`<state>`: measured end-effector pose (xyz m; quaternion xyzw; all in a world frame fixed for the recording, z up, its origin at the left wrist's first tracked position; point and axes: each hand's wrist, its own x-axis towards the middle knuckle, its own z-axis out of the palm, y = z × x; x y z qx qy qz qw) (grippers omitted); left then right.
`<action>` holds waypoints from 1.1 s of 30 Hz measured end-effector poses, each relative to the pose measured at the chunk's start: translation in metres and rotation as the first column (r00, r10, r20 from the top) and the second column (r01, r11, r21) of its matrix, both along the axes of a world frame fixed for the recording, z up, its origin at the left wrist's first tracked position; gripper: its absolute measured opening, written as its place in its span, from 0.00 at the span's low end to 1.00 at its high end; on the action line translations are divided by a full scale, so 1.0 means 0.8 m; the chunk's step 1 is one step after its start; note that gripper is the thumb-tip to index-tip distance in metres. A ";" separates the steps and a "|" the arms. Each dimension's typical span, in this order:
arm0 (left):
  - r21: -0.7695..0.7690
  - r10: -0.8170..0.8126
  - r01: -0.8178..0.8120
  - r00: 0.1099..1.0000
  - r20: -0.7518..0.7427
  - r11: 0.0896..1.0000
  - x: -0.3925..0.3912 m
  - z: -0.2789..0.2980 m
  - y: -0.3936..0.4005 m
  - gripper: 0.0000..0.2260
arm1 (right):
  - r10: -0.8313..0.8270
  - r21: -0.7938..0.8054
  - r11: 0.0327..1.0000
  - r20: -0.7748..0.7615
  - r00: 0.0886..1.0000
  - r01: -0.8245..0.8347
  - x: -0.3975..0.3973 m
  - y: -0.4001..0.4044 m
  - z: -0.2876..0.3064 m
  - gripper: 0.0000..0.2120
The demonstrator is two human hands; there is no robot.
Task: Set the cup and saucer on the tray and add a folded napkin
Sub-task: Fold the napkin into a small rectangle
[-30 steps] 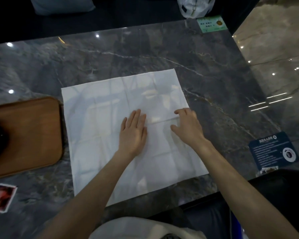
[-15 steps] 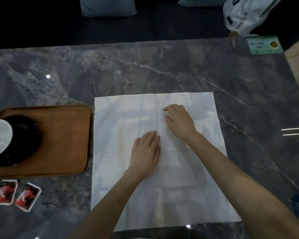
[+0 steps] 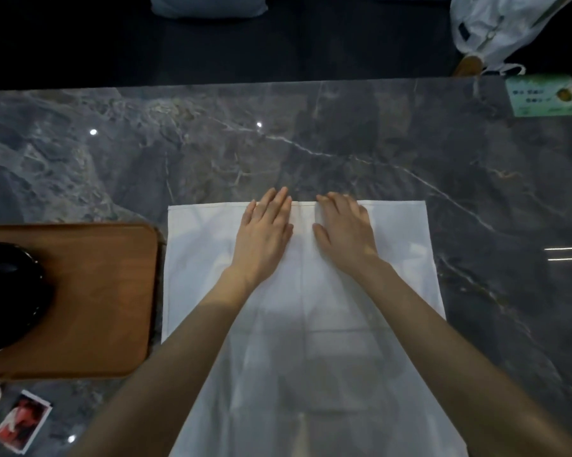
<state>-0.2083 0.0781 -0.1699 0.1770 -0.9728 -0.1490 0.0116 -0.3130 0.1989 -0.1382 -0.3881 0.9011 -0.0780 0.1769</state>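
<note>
A white cloth napkin [image 3: 400,258] lies spread flat on the grey marble table [image 3: 344,143]. My left hand [image 3: 264,232] and my right hand [image 3: 344,232] rest palm down, side by side, at the napkin's far edge, fingers stretched out and holding nothing. To the left lies a wooden tray [image 3: 96,291]. A black saucer [image 3: 10,291] sits on its left part, cut off by the frame edge. The cup on it is almost wholly out of frame.
Two small red-and-white packets [image 3: 20,423] lie on the table in front of the tray. A green card [image 3: 545,95] sits at the far right corner. A white bag [image 3: 499,24] and a cushion [image 3: 208,4] lie beyond the table's far edge.
Both hands have slid away from me across the napkin, from its middle to its far edge, and now lie side by side. The view has tilted and shifted left.
</note>
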 end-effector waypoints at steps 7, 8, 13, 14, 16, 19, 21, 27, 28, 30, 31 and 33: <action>0.071 -0.010 0.008 0.999 0.040 0.997 -0.011 0.019 -0.015 0.19 | 0.069 0.012 0.998 -0.053 0.996 -0.068 -0.013 -0.002 -0.001 0.20; 0.063 -0.025 0.020 0.997 0.078 0.998 -0.015 0.024 -0.019 0.19 | 0.068 0.001 0.998 -0.038 0.997 -0.068 -0.013 -0.003 -0.001 0.18; -0.050 -0.018 0.030 0.974 0.228 0.998 -0.027 0.043 -0.016 0.12 | 0.132 0.103 0.987 -0.053 0.990 -0.126 -0.007 -0.009 0.013 0.11; -0.040 -0.018 0.028 0.973 0.228 0.999 -0.027 0.047 -0.015 0.11 | 0.144 0.120 0.983 -0.058 0.988 -0.137 -0.006 -0.008 0.017 0.11; -0.039 -0.053 0.063 0.973 0.224 0.997 -0.023 0.053 -0.014 0.08 | 0.168 0.143 0.977 -0.076 0.983 -0.156 -0.002 -0.003 0.026 0.11; -0.091 -0.096 0.120 0.969 0.227 0.989 -0.008 0.063 -0.008 0.07 | 0.194 0.170 0.971 -0.144 0.970 -0.168 0.007 0.011 0.034 0.11; -0.092 -0.118 0.135 0.979 0.168 0.987 0.006 0.067 -0.002 0.06 | 0.211 0.194 0.965 -0.174 0.962 -0.176 0.015 0.023 0.042 0.12; -0.165 -0.260 0.266 0.964 0.062 0.950 0.061 0.091 0.010 0.10 | 0.248 0.225 0.958 -0.331 0.910 -0.179 0.036 0.072 0.062 0.10; -0.195 -0.290 0.291 0.956 0.031 0.937 0.073 0.096 0.012 0.08 | 0.241 0.233 0.959 -0.375 0.895 -0.161 0.042 0.084 0.064 0.13; -0.255 -0.342 0.326 0.939 -0.022 0.911 0.099 0.103 0.015 0.04 | 0.228 0.193 0.968 -0.427 0.875 -0.158 0.057 0.111 0.067 0.17; -0.276 -0.360 0.335 0.932 -0.041 0.901 0.112 0.105 0.018 0.06 | 0.208 0.173 0.974 -0.422 0.882 -0.148 0.066 0.124 0.065 0.17; -0.306 -0.376 0.346 0.926 -0.044 0.887 0.138 0.107 0.026 0.11 | 0.163 0.110 0.986 -0.450 0.878 -0.127 0.085 0.145 0.064 0.17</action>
